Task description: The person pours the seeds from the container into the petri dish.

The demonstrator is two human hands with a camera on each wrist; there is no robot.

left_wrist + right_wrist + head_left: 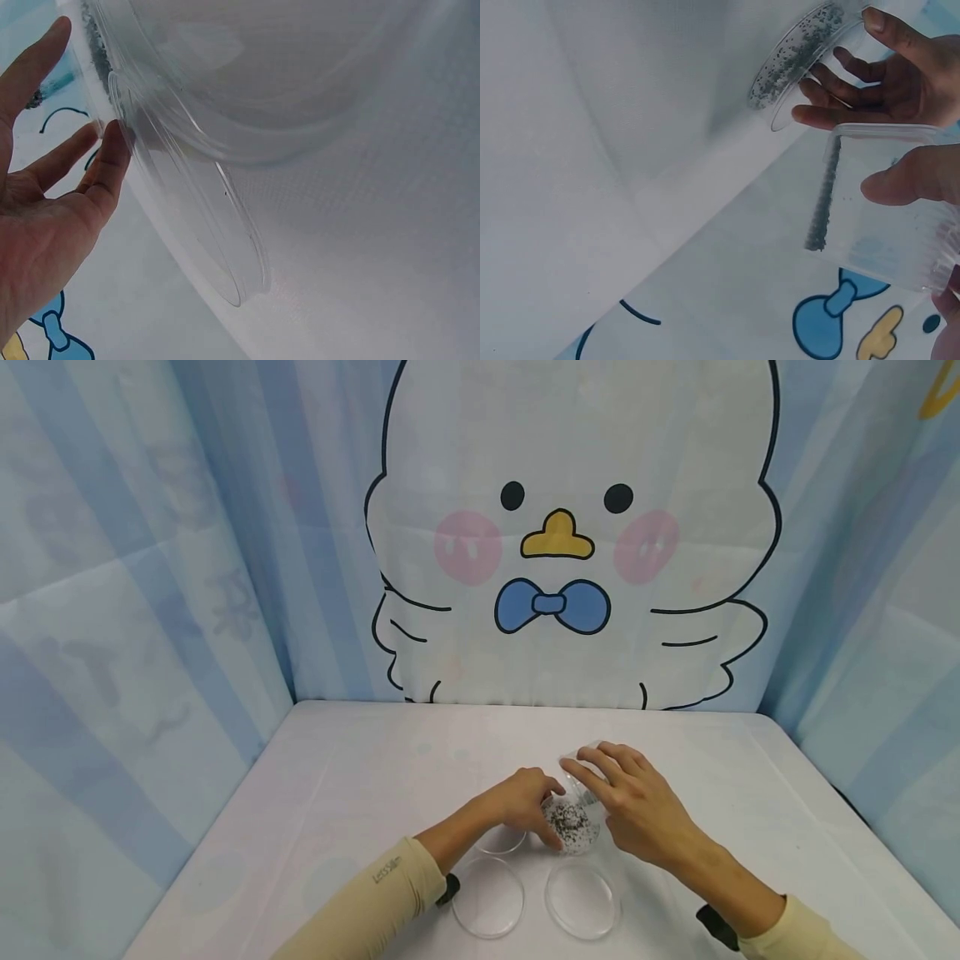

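A petri dish (572, 827) with dark granules scattered over its bottom lies on the table between the hands. My left hand (523, 802) curves round its left side, thumb near me and fingers on the far side, tips at the rim. My right hand (645, 802) grips a clear plastic box (862, 202) tilted above the far edge of that dish. Dark granules (825, 199) are banked along one side of the box. A second clear dish (501, 840) sits partly under the left hand.
Two more clear round dishes (487, 897) lie side by side nearer to me. The white table (360, 777) ends at a curtain (330, 527) printed with a cartoon bird, and curtains also hang on both sides.
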